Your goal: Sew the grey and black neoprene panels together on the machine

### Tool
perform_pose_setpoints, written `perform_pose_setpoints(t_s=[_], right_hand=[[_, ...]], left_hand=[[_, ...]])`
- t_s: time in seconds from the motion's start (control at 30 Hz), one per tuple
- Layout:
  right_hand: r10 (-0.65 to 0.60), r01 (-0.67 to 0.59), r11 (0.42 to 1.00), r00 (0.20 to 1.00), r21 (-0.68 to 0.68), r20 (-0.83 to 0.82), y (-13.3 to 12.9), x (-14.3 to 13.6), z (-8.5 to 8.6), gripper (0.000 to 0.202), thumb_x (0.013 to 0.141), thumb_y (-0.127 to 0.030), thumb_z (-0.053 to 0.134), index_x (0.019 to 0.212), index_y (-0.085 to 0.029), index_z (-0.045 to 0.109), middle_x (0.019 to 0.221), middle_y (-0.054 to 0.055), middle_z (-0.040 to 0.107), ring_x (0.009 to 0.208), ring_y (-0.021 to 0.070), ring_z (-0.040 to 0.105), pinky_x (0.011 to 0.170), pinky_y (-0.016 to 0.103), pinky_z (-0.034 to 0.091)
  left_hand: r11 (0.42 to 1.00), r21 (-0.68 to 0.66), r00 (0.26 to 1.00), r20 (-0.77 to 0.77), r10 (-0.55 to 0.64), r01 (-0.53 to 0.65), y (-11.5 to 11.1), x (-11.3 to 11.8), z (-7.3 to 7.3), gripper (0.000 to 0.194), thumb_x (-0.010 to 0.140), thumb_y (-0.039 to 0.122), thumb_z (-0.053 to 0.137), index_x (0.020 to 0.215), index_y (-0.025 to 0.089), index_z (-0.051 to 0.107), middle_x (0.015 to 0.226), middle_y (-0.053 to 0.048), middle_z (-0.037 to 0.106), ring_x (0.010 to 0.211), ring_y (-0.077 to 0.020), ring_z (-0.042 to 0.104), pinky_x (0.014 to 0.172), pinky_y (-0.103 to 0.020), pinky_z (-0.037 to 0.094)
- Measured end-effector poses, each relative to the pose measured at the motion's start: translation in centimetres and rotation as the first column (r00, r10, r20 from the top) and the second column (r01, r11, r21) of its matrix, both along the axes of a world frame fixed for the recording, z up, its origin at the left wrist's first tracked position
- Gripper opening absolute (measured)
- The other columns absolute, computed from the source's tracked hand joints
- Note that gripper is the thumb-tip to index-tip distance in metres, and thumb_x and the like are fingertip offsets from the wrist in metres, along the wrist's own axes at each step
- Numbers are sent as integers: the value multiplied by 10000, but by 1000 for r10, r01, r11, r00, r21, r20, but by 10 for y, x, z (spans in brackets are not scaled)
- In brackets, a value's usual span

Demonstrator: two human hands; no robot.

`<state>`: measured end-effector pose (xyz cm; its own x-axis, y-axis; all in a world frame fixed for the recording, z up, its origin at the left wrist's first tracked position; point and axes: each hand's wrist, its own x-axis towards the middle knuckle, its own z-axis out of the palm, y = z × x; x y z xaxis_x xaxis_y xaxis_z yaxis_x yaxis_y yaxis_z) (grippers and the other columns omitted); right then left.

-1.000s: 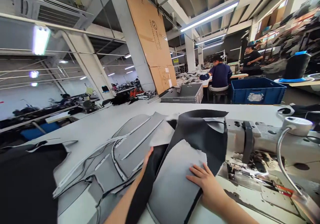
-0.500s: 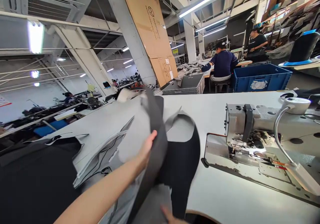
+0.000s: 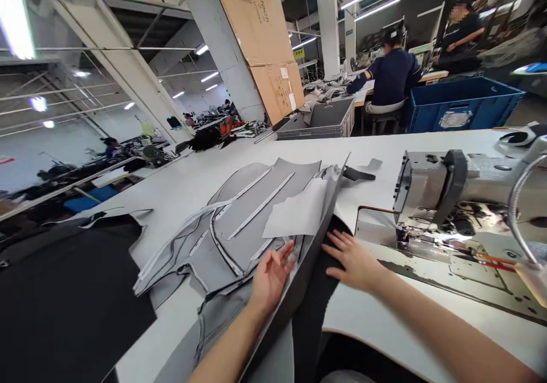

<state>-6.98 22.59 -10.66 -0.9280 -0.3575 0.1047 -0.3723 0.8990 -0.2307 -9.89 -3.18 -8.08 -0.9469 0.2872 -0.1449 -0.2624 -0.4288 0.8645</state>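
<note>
Lowered since, fabric panel [image 3: 314, 240] stands between hands.

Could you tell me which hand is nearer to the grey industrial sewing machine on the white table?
Right. The right hand lies flat on dark fabric just beside the grey industrial sewing machine; the left hand is farther away, by the grey panels.

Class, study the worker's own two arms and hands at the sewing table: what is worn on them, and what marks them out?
Both forearms are bare up to the picture's edge: no sleeve or cuff shows. The left hand and the right hand wear no gloves, and no ring, watch, bracelet or thimble is visible. The fingernails look short and plain. No tape, bandage or markings show.
</note>
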Motion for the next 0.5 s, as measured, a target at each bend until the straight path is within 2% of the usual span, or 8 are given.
perform_pose_setpoints(t_s=[0.07, 0.13, 0.2, 0.27, 0.37, 0.43, 0.47, 0.5], right_hand=[[-152, 152, 988, 988, 39, -4, 9, -24, -9, 690, 904, -620, 419, 1439, -185, 436, 1532, 144, 319, 1430, 294, 235, 1159, 441, 182], [-278, 278, 960, 960, 40, -11, 21, -45, -15, 657, 947, -517, 364, 1461, -109, 378, 1526, 189, 309, 1426, 313, 234, 1151, 501, 161], [-380, 381, 924, 925, 43, -23, 31, -60, -19, 627, 959, -427, 328, 1471, -66, 335, 1518, 209, 315, 1427, 320, 225, 1142, 560, 115], [-435, 436, 898, 900, 52, -36, 35, -66, -21, 606, 952, -382, 313, 1459, -54, 351, 1511, 211, 329, 1429, 324, 212, 1134, 596, 69], [-464, 467, 881, 884, 76, -51, 31, -61, -23, 591, 938, -371, 315, 1425, -50, 412, 1489, 216, 366, 1421, 338, 224, 1129, 597, 86], [-481, 485, 870, 874, 91, -62, 27, -51, -26, 614, 938, -390, 316, 1433, -36, 397, 1494, 229, 351, 1421, 344, 223, 1129, 574, 122], [-491, 495, 863, 869, 97, -68, 25, -46, -28, 630, 939, -404, 318, 1447, -36, 373, 1502, 234, 333, 1421, 347, 223, 1128, 565, 132], [-498, 503, 858, 864, 103, -73, 23, -41, -29, 642, 939, -419, 323, 1462, -48, 350, 1510, 234, 317, 1420, 350, 225, 1127, 560, 136]], left_hand=[[998, -65, 998, -64, -6, 2, -3, 8, 6, 386, 785, 541, 614, 652, 186, 544, 1268, -102, 610, 1310, -315, 436, 1000, -431, 443], [958, -269, 975, -170, -145, 96, 0, 13, 15, 386, 736, 533, 671, 893, 180, 665, 1325, -122, 565, 1282, -341, 453, 998, -438, 437], [825, -531, 903, -232, -362, 194, 11, 16, 24, 598, 646, 432, 778, 1179, 200, 637, 1343, -129, 551, 1269, -367, 460, 1064, -458, 369], [654, -725, 825, -223, -520, 216, 32, 11, 30, 808, 569, 299, 835, 1323, 214, 557, 1233, -136, 622, 1275, -409, 451, 1131, -502, 249], [494, -844, 774, -167, -611, 208, 71, -18, 33, 730, 600, 194, 770, 1304, 198, 580, 1014, -120, 700, 1256, -436, 470, 1140, -555, 168], [465, -830, 727, -112, -678, 306, 91, -46, 35, 567, 634, 170, 695, 1198, 198, 652, 1044, -97, 706, 1225, -393, 509, 1137, -514, 227], [491, -793, 713, -105, -694, 361, 97, -59, 36, 502, 646, 178, 668, 1147, 193, 675, 1081, -83, 703, 1207, -367, 527, 1130, -486, 264], [549, -743, 726, -126, -676, 383, 98, -70, 36, 457, 660, 197, 647, 1115, 184, 684, 1110, -71, 699, 1199, -343, 535, 1126, -460, 288]])
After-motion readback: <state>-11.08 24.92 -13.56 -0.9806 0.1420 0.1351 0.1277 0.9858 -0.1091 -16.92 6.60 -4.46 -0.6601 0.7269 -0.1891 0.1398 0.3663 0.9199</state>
